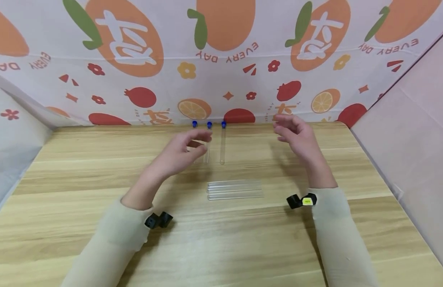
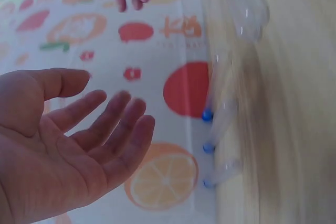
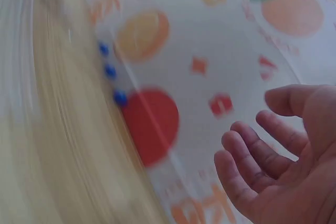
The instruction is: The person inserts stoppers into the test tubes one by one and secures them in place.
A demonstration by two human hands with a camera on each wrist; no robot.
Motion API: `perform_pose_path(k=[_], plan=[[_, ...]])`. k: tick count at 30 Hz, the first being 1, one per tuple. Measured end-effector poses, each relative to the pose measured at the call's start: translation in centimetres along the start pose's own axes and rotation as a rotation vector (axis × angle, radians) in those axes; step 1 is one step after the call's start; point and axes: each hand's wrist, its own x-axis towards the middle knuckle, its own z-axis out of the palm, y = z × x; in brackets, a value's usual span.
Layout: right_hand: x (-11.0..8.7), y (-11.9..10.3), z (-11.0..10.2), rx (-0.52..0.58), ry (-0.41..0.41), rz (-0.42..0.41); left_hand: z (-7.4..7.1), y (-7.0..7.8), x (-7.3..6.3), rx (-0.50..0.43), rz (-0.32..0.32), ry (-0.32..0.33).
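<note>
My left hand [image 1: 181,150] hovers over the table with fingers loosely bent and nothing in it, overlapping two of the capped tubes in the head view. Three clear test tubes with blue caps lie near the back edge; the rightmost capped tube [image 1: 223,145] shows in full, its blue cap [image 1: 223,124] toward the cloth. Closer in, several clear uncapped test tubes [image 1: 235,189] lie side by side, pointing left to right. Off to the right, my right hand [image 1: 296,134] is raised near the back edge, fingers relaxed and holding nothing. Both palms [image 2: 58,166] face inward.
A fruit-print cloth [image 1: 214,79] hangs right behind the wooden table [image 1: 221,247]. Pale cloth walls [image 1: 418,119] stand at both sides. Each sleeve cuff carries a small black camera mount [image 1: 158,220].
</note>
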Motion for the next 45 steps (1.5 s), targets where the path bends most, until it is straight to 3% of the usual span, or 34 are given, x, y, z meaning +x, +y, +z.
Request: perform_pose_path(k=[6,9,11,14,18,28,45], plan=[[-0.1,1.4,-3.2,-0.556,0.129,-0.143,2.4,0.9,-0.3,0.19,0.101,-0.061],[-0.1,2.0,-4.2,-0.75,0.1,-0.155,3.5,0.9,-0.4,0.324,0.122,-0.103],[-0.1,2.5,-4.7,-0.82,0.047,-0.136,4.1,0.7,-0.4,0.399,0.119,-0.147],[0.0,3.4,-5.1,-0.871,-0.039,-0.068,4.7,0.4,-0.4,0.48,0.117,-0.21],[0.2,4.7,-5.4,-0.913,-0.096,0.009,5.2,0.1,-0.5,0.542,0.115,-0.24],[0.2,6.4,-6.0,-0.948,-0.07,0.121,6.0,0.0,-0.7,0.586,0.087,-0.257],[0.1,7.4,-5.7,-0.976,-0.082,0.112,6.4,-0.3,-0.8,0.612,0.104,-0.26]])
